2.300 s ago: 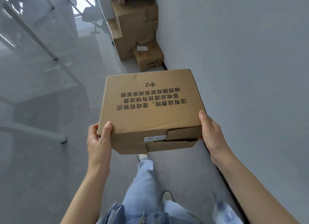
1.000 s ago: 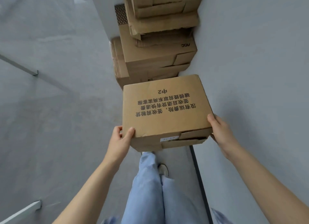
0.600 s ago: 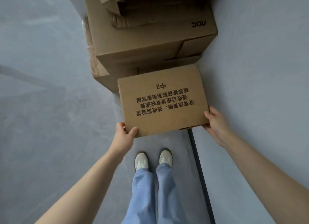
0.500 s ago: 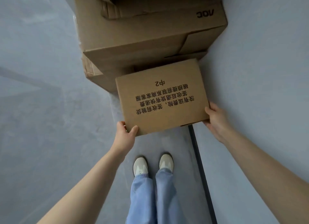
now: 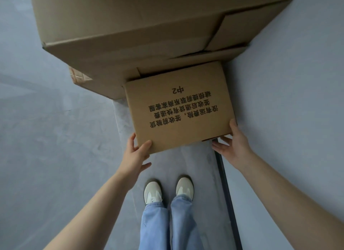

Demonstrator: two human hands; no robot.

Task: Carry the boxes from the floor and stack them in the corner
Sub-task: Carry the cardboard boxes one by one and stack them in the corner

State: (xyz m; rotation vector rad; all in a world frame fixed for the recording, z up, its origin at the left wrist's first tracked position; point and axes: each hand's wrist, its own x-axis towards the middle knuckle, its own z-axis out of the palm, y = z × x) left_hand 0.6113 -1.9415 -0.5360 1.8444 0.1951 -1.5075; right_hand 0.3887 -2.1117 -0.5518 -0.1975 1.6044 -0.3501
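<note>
A brown cardboard box [image 5: 178, 106] with black printed characters on its top is held low in front of me, its far edge against the stack of larger cardboard boxes [image 5: 141, 28] in the corner. My left hand [image 5: 135, 153] grips its near left corner, thumb on top. My right hand [image 5: 232, 143] holds the near right corner, thumb on the edge and fingers spread under it. Whether the box rests on something below is hidden.
A grey wall [image 5: 297, 100] runs along the right, with a dark baseboard strip [image 5: 226, 190] at its foot. Grey floor [image 5: 46, 138] spreads to the left. My feet in pale shoes [image 5: 167, 190] stand just behind the box.
I have walked up to the corner stack and bent down. The box has gone from chest height to low against the stack's base, both hands still holding it.
</note>
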